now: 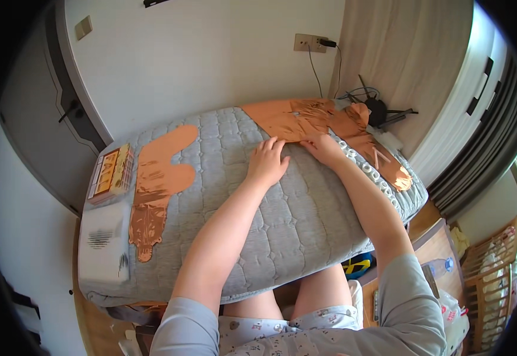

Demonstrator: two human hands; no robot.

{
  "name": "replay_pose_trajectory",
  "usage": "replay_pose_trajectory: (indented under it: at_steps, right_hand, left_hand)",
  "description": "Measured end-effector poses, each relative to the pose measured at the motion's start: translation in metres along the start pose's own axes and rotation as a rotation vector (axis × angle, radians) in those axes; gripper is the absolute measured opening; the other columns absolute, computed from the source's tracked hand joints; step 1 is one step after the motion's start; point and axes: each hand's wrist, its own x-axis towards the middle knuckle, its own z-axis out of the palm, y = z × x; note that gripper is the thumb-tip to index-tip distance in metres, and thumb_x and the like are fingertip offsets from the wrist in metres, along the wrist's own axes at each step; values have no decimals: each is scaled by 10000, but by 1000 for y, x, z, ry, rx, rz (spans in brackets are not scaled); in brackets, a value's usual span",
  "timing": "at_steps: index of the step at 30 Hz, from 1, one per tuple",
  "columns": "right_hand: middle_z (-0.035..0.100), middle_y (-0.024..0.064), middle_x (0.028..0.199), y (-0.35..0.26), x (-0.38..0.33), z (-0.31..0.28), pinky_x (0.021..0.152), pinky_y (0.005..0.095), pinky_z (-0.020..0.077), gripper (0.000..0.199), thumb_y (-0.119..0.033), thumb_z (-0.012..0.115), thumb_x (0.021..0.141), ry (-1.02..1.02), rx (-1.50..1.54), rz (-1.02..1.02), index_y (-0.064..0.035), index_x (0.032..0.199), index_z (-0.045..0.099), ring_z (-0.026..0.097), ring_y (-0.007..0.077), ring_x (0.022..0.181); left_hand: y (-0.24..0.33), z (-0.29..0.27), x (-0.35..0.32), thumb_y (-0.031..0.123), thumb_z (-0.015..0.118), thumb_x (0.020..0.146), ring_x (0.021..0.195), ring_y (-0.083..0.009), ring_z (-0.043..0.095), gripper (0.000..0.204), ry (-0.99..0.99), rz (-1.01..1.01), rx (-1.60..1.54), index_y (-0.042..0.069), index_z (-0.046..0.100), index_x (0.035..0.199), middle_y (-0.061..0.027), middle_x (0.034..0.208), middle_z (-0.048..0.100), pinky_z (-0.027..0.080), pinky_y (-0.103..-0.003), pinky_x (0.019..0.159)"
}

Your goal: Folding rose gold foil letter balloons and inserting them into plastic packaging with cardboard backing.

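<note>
A copper-coloured foil balloon (282,121), flat and wrinkled in places, spreads over the far side of a grey quilted mattress (223,237). My right hand (325,149) is at its near edge, with the fingers closed on the foil. Beside it, my left hand (267,161) lies palm down with its fingertips at the same edge and its thumb apart; it grips nothing that I can see. More crumpled copper foil (356,136) runs down the right side of the mattress. Farther left lies another flat foil balloon (160,166) with rounded lobes.
Small white rolls (370,172) line the foil at the right. A colourful box (111,172) and a white package (105,243) sit along the left edge. A black router (376,111) with antennas is at the back right corner, below a wall socket (310,43).
</note>
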Motion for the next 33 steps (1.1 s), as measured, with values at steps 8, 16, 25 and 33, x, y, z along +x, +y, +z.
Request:
replay_pose_trajectory:
  at_steps: [8,16,25,33]
  right_hand:
    - [700,107,936,-16,-3,-4,821,449,532,113,-173,690,886,270,-225,-272,-70,931,685,666,327,935]
    - [710,46,989,-56,-40,-48,886,404,531,136,-108,745,825,305,-368,-380,-109,959,722,661,259,1001]
    - [720,41,1041,-139,-103,-139,895,405,534,180,-95,788,794,373,-429,-524,-89,960,717,669,269,1045]
    - [726,103,995,-230,-189,-228,850,441,547,133,-24,725,817,424,-336,-762,-57,931,664,686,334,975]
  left_hand:
    - [4,-6,4,269,798,833,1363,-334,485,683,169,32,-53,110,530,1440,-107,1481,523,414,-499,1105]
    - [14,-37,1,271,796,824,1065,-197,639,153,438,265,-40,166,783,935,32,1039,731,387,-477,1096]
    - [68,-111,-65,188,761,847,953,-227,664,205,327,510,-158,122,670,1019,-5,946,690,466,-438,922]
    - [97,-198,-179,236,784,822,930,-214,666,276,75,463,-158,164,716,1079,6,930,675,436,-407,891]
